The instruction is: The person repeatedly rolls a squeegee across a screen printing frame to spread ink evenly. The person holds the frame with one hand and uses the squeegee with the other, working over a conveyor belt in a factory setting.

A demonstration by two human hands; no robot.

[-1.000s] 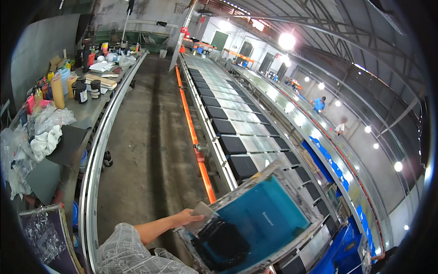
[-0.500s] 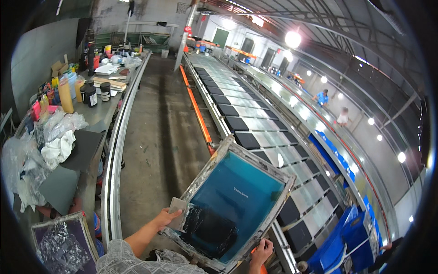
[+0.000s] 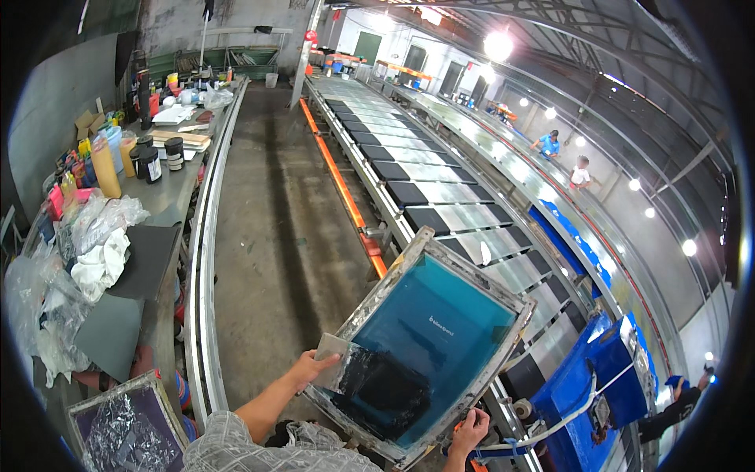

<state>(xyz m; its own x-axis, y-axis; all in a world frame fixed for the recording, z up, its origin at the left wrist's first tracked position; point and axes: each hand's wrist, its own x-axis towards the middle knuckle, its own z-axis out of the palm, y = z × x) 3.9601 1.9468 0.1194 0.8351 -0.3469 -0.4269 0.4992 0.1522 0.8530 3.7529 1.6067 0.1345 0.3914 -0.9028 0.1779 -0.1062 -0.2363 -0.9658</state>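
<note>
My left hand (image 3: 309,370) grips a flat pale grey blade (image 3: 334,351) at the left edge of a screen frame (image 3: 517,318). The tilted frame holds a teal mesh (image 3: 440,299) with a small white print and a large smear of black ink (image 3: 381,385) toward its lower left. My right hand (image 3: 470,429) is curled on the frame's lower right edge. Behind the screen runs a long printing table (image 3: 432,189) with rows of black pieces (image 3: 425,220) laid on it, partly hidden by the frame.
Left, a cluttered bench (image 3: 169,193) holds bottles, tubs and plastic bags; an inky screen (image 3: 126,425) lies below it. An orange rail (image 3: 338,181) borders the aisle (image 3: 267,236). Blue machinery (image 3: 598,393) stands lower right. Two people (image 3: 548,144) work at the far table; another person (image 3: 668,413) is at bottom right.
The screen has turned to stand more lengthwise since a second ago and shifted slightly right in the last half second. My right hand has come fully into view on its edge.
</note>
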